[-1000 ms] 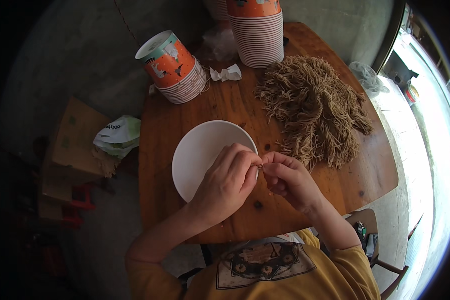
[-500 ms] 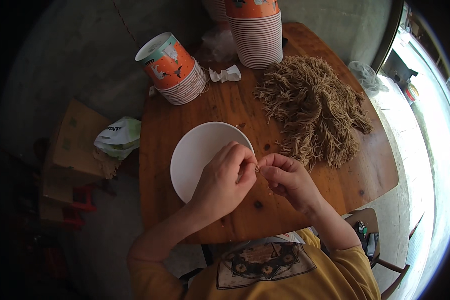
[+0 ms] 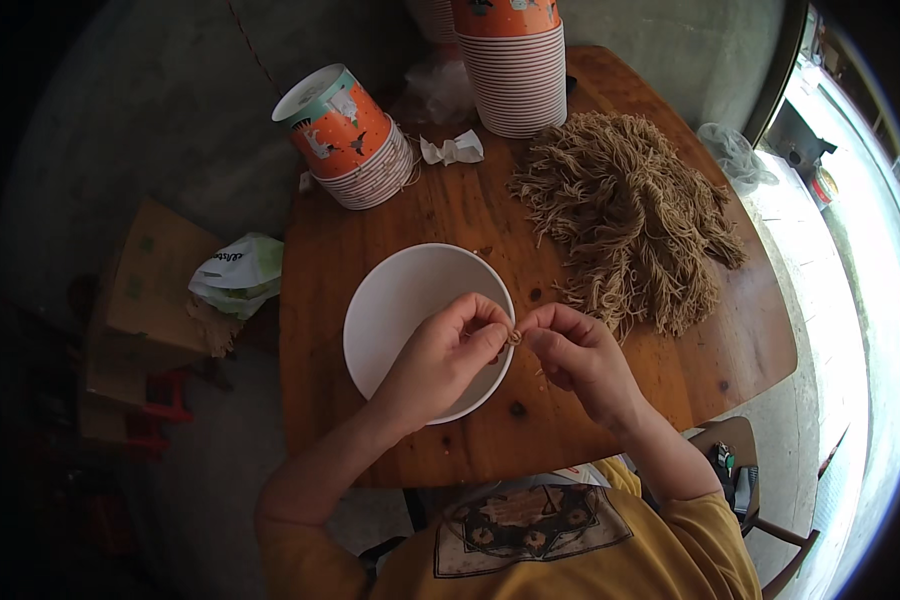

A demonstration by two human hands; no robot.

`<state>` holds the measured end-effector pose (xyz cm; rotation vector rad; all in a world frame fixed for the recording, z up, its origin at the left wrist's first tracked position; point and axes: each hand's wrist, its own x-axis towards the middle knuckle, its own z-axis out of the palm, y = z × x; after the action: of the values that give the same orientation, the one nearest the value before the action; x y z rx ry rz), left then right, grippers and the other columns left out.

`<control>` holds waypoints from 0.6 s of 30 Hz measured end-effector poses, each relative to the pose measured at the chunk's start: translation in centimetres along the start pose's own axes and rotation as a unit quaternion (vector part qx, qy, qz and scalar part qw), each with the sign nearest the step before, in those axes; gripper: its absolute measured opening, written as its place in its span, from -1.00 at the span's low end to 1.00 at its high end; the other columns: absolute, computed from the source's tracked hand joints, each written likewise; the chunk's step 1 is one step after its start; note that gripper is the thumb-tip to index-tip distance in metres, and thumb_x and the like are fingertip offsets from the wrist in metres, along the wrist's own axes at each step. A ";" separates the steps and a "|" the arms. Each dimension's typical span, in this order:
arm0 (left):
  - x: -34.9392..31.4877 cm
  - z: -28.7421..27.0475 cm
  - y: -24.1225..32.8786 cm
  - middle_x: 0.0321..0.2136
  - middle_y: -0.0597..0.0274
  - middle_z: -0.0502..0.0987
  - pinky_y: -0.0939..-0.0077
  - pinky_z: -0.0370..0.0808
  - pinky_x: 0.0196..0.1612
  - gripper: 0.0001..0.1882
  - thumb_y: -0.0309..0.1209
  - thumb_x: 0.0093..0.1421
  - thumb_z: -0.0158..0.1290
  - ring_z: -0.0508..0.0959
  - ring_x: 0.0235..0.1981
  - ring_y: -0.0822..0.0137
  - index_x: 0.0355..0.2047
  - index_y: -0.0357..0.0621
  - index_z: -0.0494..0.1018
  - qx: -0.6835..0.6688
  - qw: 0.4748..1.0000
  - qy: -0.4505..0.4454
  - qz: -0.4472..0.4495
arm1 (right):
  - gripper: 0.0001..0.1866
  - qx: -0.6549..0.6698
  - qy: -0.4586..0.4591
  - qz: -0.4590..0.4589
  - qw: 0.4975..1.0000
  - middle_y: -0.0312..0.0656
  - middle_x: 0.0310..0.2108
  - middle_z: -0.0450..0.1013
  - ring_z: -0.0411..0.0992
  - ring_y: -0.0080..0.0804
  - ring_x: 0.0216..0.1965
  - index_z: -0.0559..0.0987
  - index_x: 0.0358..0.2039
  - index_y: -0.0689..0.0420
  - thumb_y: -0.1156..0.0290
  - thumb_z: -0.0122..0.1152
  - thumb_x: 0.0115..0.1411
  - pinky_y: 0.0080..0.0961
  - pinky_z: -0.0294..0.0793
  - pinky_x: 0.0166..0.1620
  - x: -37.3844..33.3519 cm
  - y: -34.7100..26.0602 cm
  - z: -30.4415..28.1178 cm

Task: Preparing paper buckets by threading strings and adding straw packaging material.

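Brown cord (image 3: 515,339), between hands (image 3: 430,362), long axis unclear

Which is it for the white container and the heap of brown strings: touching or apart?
Apart. The head view shows bare table between the white container and the heap of brown strings.

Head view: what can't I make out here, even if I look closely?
All in the head view:
- Small brown piece between the left hand and right hand: too small, and partly covered by fingertips, to tell its exact shape.
- White bowl: the left hand hides part of its inside.
- Tall stack of paper tubs: the upper edge cuts off its top.
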<state>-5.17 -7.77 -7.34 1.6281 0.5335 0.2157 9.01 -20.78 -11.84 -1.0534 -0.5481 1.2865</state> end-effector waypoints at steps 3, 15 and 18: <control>-0.4 0.5 0.2 -0.35 0.27 0.46 0.57 0.49 -0.27 -0.91 -0.50 0.26 0.01 0.50 -0.32 0.47 -0.27 -0.25 0.36 0.119 0.988 0.023 0.099 | -0.81 0.003 0.009 0.003 1.000 -0.54 -0.49 0.36 0.15 -0.86 -0.57 0.54 -0.18 0.10 0.30 0.15 0.25 -0.84 0.10 -0.54 0.0 -0.1 0.2; -0.2 -0.1 0.1 -0.32 0.29 0.48 0.60 0.47 -0.23 -0.92 -0.52 0.24 0.02 0.49 -0.28 0.51 -0.27 -0.26 0.38 0.040 0.998 0.020 0.033 | -0.80 -0.035 0.007 -0.022 0.999 -0.51 -0.47 0.38 0.20 -0.86 -0.52 0.52 -0.19 0.12 0.30 0.15 0.26 -0.84 0.18 -0.50 0.0 -0.1 0.2; -0.1 0.2 0.6 -0.31 0.30 0.48 0.61 0.45 -0.18 -0.93 -0.53 0.26 -0.01 0.48 -0.27 0.53 -0.27 -0.26 0.38 0.003 1.000 0.007 0.010 | -0.82 -0.072 0.013 -0.098 0.992 -0.50 -0.47 0.39 0.21 -0.84 -0.52 0.49 -0.20 0.15 0.37 0.18 0.23 -0.82 0.19 -0.49 0.3 0.7 0.4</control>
<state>-5.08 -8.00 -6.77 1.6399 0.5287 0.2412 8.41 -20.43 -12.29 -1.1052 -0.7148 1.0714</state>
